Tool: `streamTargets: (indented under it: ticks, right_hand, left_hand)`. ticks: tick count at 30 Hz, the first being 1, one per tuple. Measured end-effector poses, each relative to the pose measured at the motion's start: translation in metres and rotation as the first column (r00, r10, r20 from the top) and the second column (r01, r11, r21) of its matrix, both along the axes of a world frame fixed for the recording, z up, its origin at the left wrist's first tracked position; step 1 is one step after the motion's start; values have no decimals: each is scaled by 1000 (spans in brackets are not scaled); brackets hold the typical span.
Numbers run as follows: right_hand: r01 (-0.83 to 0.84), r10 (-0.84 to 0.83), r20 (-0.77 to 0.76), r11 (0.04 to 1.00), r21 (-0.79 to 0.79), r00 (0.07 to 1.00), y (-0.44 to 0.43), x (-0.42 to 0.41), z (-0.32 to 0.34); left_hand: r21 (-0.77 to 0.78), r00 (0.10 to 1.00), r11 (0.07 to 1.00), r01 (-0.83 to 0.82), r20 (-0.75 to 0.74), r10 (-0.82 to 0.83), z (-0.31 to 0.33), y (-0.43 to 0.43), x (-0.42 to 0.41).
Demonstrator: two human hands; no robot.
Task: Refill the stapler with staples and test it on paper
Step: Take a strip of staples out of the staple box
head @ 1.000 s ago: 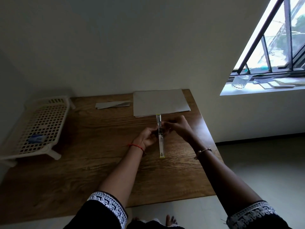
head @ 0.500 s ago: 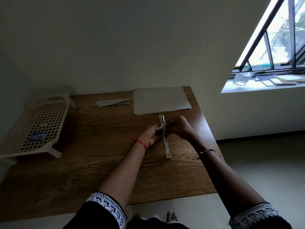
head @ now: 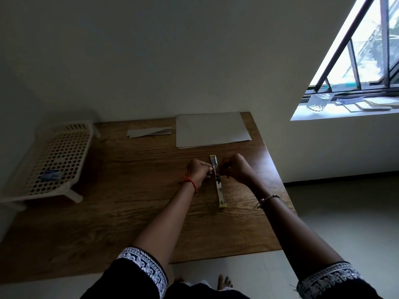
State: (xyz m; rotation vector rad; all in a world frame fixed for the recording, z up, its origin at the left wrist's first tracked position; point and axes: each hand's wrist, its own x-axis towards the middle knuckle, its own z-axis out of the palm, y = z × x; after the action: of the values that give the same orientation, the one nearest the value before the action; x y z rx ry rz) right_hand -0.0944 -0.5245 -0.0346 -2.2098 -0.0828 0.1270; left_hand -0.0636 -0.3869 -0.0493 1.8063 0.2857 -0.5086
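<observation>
While the left hand (head: pixel 199 172) steadies the opened stapler (head: pixel 220 190) with curled fingers at its hinge, the right hand (head: pixel 237 169) pinches at the exposed magazine; whether a staple strip sits between its fingertips is too small to tell. The stapler lies unfolded flat on the table (head: pixel 121 212), close to the right edge, pointing at the far edge. Step in hand, by appearance: loading. The next move likely calls for seating the strip straight in the channel, then folding the top shut. Test paper (head: pixel 212 129) waits just beyond, at the far right corner, with a folded slip (head: pixel 149 132) beside it. A white lattice rack (head: pixel 54 147) holding a small blue box (head: pixel 51 175) stands at the left edge.
</observation>
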Motion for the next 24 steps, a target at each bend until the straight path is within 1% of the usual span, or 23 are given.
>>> streamTargets:
  ticks: [5, 9, 12, 17, 21, 24]
  right_hand:
    - [-20, 19, -15, 998, -56, 1000, -2, 0, -3]
    - [-111, 105, -54, 987, -119, 993, -7, 4, -1]
    - [-138, 131, -69, 985, -107, 989, -6, 10, 9]
    - [-90, 94, 44, 993, -72, 995, 18, 33, 35]
    - [-115, 124, 167, 991, -62, 978, 58, 62, 48]
    - [-121, 135, 225, 990, -74, 965, 99, 79, 56]
  left_hand:
    - [20, 1000, 1000, -1, 17, 0, 1, 3, -1]
    - [16, 1000, 1000, -21, 15, 21, 2, 9, 0]
    - [24, 997, 998, -57, 45, 56, 6, 22, 2]
    - [-9, 979, 990, -138, 147, 138, 20, 57, 10]
    - [-10, 934, 968, -253, 259, 247, 38, 100, 17]
    - [1, 900, 952, -307, 326, 290, 52, 143, 22]
